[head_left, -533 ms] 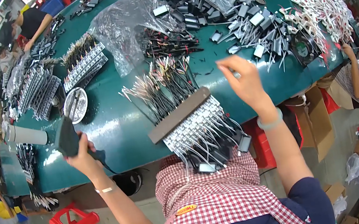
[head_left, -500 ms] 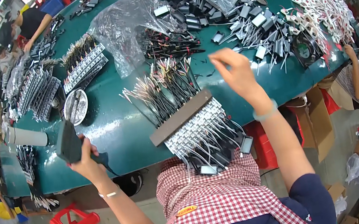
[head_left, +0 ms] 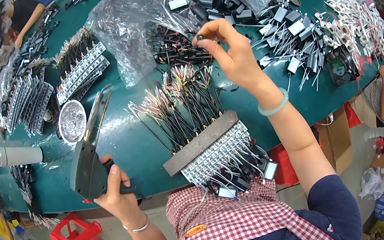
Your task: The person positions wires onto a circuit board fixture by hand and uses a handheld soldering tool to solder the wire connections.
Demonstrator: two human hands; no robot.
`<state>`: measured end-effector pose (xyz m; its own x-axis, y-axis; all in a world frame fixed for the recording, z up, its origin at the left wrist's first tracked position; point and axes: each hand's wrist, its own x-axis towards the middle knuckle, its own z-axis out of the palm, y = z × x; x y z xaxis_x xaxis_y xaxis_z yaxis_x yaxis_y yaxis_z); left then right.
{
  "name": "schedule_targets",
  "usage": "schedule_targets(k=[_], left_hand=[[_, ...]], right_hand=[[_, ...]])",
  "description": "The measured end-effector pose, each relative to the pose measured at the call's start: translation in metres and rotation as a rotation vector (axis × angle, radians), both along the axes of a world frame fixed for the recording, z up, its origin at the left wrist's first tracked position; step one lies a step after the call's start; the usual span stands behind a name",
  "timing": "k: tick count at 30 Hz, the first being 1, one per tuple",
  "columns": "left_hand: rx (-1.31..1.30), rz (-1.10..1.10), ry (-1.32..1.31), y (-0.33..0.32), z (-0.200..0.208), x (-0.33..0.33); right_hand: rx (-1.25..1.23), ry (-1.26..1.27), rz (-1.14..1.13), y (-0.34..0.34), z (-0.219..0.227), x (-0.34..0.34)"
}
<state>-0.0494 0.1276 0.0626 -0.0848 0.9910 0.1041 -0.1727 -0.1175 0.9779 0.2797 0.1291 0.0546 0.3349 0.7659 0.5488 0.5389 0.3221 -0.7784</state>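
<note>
My left hand is wrapped round the grip of a dark grey-green soldering gun. Its metal tip points away from me, above the table next to a round foil-like dish. Thumb and forefinger of my right hand pinch the end of a thin black lead, over a heap of black leads; most of that lead cannot be made out. Before me a row of small white circuit boards lies under a flat grey-brown bar. Black cables with bare coloured ends fan out beyond it.
Clear plastic bags lie at the back. Grey-black cased parts and white connectors with wires are heaped at right. Stacked boards and a white cylinder are at left. A red stool stands below; co-workers sit around.
My right hand has moved up and left to the heap of black leads and now pinches one. The soldering gun in my left hand has shifted, its tip now showing more clearly.
</note>
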Motion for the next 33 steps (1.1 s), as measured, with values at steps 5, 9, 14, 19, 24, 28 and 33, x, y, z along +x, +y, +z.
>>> schedule_targets(k=[5,9,14,19,24,28,33], left_hand=[[-0.136,-0.210,-0.090,-0.022,0.012,0.055],[-0.112,-0.519,-0.151,-0.033,0.005,0.076],[-0.215,-0.572,-0.099,-0.034,-0.007,0.078],[-0.287,-0.647,-0.233,-0.042,-0.011,0.079],[-0.321,-0.658,-0.234,-0.048,-0.014,0.075],[-0.337,-0.668,-0.279,-0.053,-0.020,0.073],[-0.335,-0.684,-0.238,-0.054,-0.025,0.073]], right_hand=[[-0.243,0.291,0.151,-0.068,0.015,-0.061],[-0.253,0.373,0.153,-0.103,0.005,-0.089],[-0.301,0.637,0.122,-0.129,-0.001,-0.109],[-0.220,0.562,0.163,-0.140,-0.010,-0.113],[-0.196,0.544,0.149,-0.146,-0.016,-0.118],[-0.214,0.644,0.145,-0.153,-0.020,-0.122],[-0.254,0.643,0.137,-0.157,-0.022,-0.119]])
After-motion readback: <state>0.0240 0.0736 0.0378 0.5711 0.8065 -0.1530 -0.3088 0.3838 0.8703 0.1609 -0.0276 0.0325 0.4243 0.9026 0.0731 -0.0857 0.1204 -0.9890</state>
